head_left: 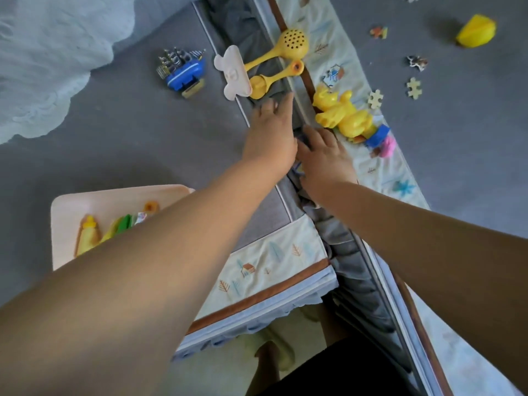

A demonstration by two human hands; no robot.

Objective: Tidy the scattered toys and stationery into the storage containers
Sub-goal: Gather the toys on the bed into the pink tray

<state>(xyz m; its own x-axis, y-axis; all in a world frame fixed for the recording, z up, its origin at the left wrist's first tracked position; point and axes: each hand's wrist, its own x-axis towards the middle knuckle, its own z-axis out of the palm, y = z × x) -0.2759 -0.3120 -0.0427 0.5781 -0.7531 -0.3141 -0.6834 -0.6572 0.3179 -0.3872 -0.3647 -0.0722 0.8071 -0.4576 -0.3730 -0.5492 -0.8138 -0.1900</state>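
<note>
Head view, going left to right: at eight o'clock a pale storage tray [68, 212] holds a yellow bottle toy [87, 234] and green pieces [123, 224], mostly hidden behind the left forearm. At eleven o'clock a blue ship toy [184, 71] lies on the grey bedding [128, 132]. Near twelve o'clock a white cloud-shaped toy [233, 74] touches two yellow rattles [285, 50]. The left hand [270, 132] reaches toward them with fingers extended, holding nothing. The right hand [325, 155], fingers curled downward, presses into the dark gap between the mattresses; whether it grips anything cannot be told. At one o'clock lie a yellow duck toy [343, 115], puzzle pieces [414, 87] and a yellow block [475, 31].
</note>
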